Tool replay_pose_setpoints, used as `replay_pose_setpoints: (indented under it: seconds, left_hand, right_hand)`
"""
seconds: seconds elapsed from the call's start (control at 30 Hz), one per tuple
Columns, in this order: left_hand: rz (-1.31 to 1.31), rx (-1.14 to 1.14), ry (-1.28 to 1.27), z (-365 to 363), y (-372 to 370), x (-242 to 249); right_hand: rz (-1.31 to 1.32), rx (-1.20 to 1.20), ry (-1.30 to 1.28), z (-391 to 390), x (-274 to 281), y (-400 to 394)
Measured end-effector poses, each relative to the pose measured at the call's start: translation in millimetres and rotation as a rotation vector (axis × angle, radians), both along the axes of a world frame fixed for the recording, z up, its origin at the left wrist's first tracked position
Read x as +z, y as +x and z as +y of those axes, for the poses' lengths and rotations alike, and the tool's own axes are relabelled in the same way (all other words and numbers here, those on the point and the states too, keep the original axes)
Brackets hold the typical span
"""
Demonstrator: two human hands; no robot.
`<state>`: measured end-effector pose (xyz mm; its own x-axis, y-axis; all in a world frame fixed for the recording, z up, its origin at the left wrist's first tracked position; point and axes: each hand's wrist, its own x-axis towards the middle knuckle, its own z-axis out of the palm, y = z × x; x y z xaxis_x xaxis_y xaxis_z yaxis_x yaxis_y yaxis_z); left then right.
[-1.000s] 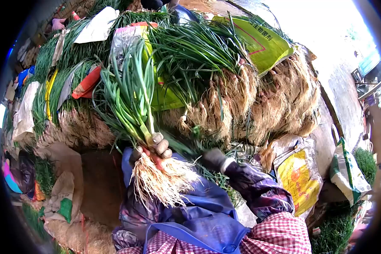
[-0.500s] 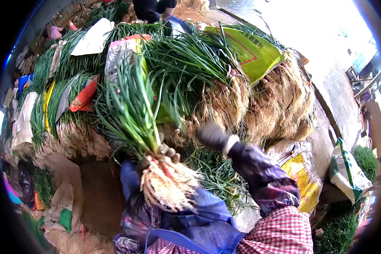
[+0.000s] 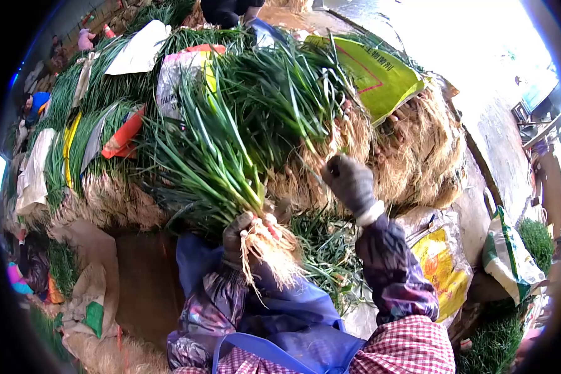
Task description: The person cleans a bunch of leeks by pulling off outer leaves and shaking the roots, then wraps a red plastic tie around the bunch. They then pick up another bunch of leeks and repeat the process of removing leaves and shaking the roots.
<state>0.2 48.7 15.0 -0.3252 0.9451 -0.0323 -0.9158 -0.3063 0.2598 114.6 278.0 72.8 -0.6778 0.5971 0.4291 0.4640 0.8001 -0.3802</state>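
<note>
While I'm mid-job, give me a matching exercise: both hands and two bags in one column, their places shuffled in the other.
1. left hand
2. right hand
3. lime bag
4. white-and-green bag

A. draped over the pile
B. farthest right of the four
C. around the base of the leafy bunch
D. in front of the pile's hanging roots

Pairs: 1-C, 2-D, 3-A, 4-B
</note>
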Motion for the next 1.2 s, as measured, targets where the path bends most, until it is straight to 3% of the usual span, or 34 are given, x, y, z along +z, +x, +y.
replay_pose_setpoints:
  seconds: [0.03, 0.17, 0.23, 0.3, 0.37, 0.4, 0.43, 0.5, 0.57, 0.6, 0.63, 0.7, 0.73, 0.77, 0.83, 0.9, 1.03, 1.13, 1.2]
  left_hand:
    - [0.013, -0.037, 0.023, 1.7, -2.6, -3.8]
    - [0.038, -0.036, -0.085, 10.7, 2.6, -6.0]
    - [-0.047, -0.038, -0.039, 14.7, 7.5, 0.5]
    - [-0.036, -0.012, 0.020, 15.5, 6.9, -5.4]
    - [0.014, -0.054, 0.033, 5.7, -0.3, -19.6]
    - [-0.008, -0.004, -0.008, 3.2, 7.8, -0.2]
    - [-0.032, 0.047, -0.048, 0.2, 17.0, 19.9]
    - [-0.005, 0.120, 0.023, -1.2, 20.0, 16.3]
    - [-0.174, -0.137, 0.200, -11.0, 18.2, 15.9]
    - [-0.191, -0.157, 0.213, -13.7, 19.0, 18.5]
    - [-0.129, -0.053, 0.066, -21.6, 21.2, 24.6]
    - [-0.067, 0.015, 0.041, -35.9, 17.8, 29.4]
    - [-0.059, 0.013, 0.067, -39.6, 16.2, 29.5]
    - [-0.047, 0.010, 0.082, -42.4, 13.6, 29.8]
    - [-0.026, 0.014, 0.107, -42.4, 9.5, 27.7]
    - [-0.023, 0.017, 0.112, -40.0, 7.9, 25.4]
    - [-0.020, 0.008, 0.107, -35.0, 7.6, 22.8]
    - [-0.012, -0.002, 0.137, -41.3, 6.1, 27.0]
    - [-0.001, 0.003, 0.142, -40.2, 5.0, 26.7]
  right_hand:
    - [0.051, 0.033, 0.010, -18.3, -2.7, 7.6]
    - [0.160, 0.198, -0.386, -69.0, -16.2, 21.0]
    - [-0.141, 0.304, -0.367, -80.7, -9.7, 17.9]
    - [-0.172, 0.299, -0.515, -80.3, -9.3, 13.8]
    - [0.207, 0.421, -1.068, -60.9, -34.9, 13.9]
    - [0.423, 0.256, -1.151, -59.3, -19.8, 11.6]
    - [0.411, 0.146, -0.911, -38.5, -40.7, 4.2]
    - [0.435, 0.179, -0.987, -44.0, -24.6, -8.4]
    - [0.295, 0.396, -1.336, -65.2, -0.2, -18.4]
    - [0.288, 0.429, -1.518, -77.4, -5.8, -27.0]
    - [0.337, 0.549, -1.696, -86.4, -5.5, -34.6]
    - [0.782, 0.795, -2.137, -87.8, -30.0, -54.7]
    - [0.932, 0.657, -2.105, -91.1, -34.3, -55.7]
    - [0.826, 0.432, -1.851, -95.3, -31.6, -52.2]
    - [0.631, 0.476, -1.626, -97.7, -38.6, -47.7]
    - [0.697, 0.458, -1.947, -97.2, -29.6, -45.0]
    - [0.470, 0.460, -1.792, -94.4, -50.2, -57.8]
    - [0.443, 0.474, -2.143, -105.5, -30.9, -54.3]
    - [0.547, 0.544, -2.117, -108.7, -35.4, -50.1]
